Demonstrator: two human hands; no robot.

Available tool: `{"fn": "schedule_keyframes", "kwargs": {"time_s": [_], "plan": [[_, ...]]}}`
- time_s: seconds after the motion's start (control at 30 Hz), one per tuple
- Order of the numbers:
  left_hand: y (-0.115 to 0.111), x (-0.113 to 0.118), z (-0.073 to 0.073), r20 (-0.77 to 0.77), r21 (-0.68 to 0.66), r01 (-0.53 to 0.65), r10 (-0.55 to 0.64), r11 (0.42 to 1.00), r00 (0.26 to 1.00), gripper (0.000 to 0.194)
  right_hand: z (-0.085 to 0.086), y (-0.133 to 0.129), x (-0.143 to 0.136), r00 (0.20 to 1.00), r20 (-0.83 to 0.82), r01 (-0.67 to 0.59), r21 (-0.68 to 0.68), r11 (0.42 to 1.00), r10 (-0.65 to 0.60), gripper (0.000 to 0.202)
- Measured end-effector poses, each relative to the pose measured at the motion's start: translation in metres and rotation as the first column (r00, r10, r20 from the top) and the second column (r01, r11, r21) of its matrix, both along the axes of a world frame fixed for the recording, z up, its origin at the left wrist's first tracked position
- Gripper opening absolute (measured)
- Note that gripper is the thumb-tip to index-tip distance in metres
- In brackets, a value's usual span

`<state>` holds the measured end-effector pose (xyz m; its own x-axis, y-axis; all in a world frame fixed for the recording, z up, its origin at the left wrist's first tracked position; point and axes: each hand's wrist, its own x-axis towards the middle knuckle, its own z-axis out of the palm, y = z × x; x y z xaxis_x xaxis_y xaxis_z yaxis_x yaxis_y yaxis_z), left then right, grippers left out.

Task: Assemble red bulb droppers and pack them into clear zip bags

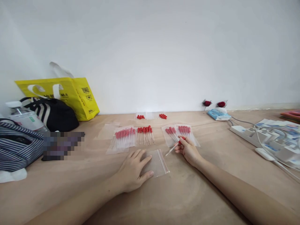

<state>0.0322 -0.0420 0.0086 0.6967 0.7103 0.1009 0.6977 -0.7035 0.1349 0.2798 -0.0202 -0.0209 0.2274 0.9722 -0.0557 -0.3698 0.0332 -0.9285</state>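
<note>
I'm pressing my left hand (132,170) flat, fingers spread, on a clear zip bag (157,162), my right hand (187,150) pinching a red-bulbed dropper (172,148) just beside the bagged droppers (180,132).

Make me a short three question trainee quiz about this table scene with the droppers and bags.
1. True or false: the right hand holds a dropper.
2. The left hand rests on: A) yellow bag, B) clear zip bag, C) power strip?
3. What colour are the dropper bulbs?

Key: 1 true. 2 B. 3 red.
</note>
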Motion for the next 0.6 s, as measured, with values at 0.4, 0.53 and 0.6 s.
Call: {"fn": "schedule_keyframes", "kwargs": {"time_s": [0.4, 0.53, 0.6], "plan": [[0.013, -0.007, -0.009, 0.059, -0.092, -0.006, 0.012, 0.996, 0.998, 0.051, 0.003, -0.007, -0.01, 0.995, 0.065, -0.08, 0.023, 0.997, 0.078, 0.037], [0.014, -0.007, -0.009, 0.07, -0.082, 0.003, 0.003, 0.997, 0.998, 0.05, 0.001, -0.011, -0.014, 0.995, 0.039, -0.091, 0.044, 0.995, 0.089, 0.037], [0.014, -0.006, -0.008, 0.069, -0.073, -0.001, 0.006, 0.997, 0.998, 0.049, 0.002, -0.014, -0.017, 0.993, 0.03, -0.111, 0.053, 0.992, 0.11, 0.038]]}}
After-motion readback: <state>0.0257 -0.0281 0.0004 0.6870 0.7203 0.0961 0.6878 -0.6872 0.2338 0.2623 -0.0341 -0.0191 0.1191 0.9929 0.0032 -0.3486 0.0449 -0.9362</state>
